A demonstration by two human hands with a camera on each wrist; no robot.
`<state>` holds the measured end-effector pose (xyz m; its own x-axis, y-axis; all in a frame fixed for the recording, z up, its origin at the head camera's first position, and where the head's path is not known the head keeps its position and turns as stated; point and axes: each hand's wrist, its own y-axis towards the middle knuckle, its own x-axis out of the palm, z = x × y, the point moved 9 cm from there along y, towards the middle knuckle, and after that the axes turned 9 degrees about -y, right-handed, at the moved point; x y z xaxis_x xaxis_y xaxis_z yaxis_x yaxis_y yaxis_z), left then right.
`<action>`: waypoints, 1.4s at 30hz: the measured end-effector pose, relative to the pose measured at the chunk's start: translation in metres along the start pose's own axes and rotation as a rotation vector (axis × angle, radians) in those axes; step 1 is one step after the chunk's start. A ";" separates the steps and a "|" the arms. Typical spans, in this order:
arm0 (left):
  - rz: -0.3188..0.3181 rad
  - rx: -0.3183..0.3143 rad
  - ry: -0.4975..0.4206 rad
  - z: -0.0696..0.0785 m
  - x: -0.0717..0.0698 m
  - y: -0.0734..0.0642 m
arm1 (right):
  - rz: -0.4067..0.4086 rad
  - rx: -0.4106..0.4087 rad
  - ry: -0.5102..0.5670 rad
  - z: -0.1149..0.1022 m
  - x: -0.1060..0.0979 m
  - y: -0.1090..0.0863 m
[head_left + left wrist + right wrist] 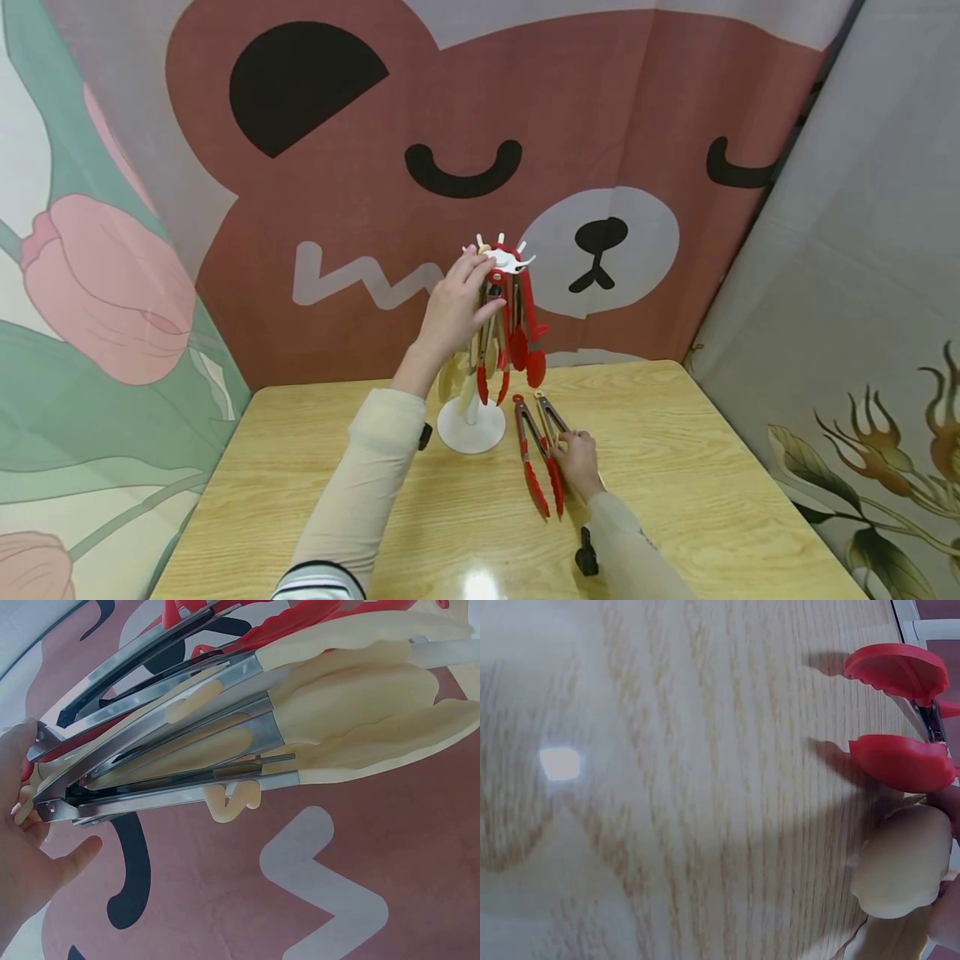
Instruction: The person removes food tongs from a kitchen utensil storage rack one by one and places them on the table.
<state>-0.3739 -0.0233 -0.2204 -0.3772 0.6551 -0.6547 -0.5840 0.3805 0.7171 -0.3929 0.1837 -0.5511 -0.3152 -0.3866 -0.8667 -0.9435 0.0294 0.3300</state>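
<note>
My left hand [450,308] rests its fingers on the white top [506,262] of a rotating-style utensil stand with hooks, thumb held apart. From the hooks hang red-tipped tongs [536,367] and, seen close in the left wrist view, cream-tipped tongs [352,697] with steel arms. My right hand [579,462] grips another pair of cream-tipped tongs [904,862] low over the table, its fingers around the arms. Just left of that hand, a pair of red-tipped tongs [531,479] lies spread apart on the table.
The stand's round white base [471,427] is on the wooden table [637,533], near its back edge. Behind hangs a cloth with a bear print [337,208]. Printed curtains [847,275] flank the table.
</note>
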 end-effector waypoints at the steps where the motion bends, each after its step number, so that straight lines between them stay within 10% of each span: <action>1: 0.000 0.001 -0.001 0.000 0.000 0.000 | 0.006 -0.004 -0.008 0.000 0.000 0.000; 19: -0.004 -0.008 -0.014 -0.002 0.001 -0.001 | -0.116 0.073 -0.031 0.001 0.003 0.000; 42: -0.001 -0.006 -0.017 -0.002 0.000 -0.001 | -0.016 0.039 0.020 -0.007 -0.025 0.011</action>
<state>-0.3749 -0.0243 -0.2215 -0.3648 0.6655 -0.6512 -0.5884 0.3773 0.7152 -0.3942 0.1874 -0.5231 -0.2984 -0.4060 -0.8638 -0.9517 0.0587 0.3012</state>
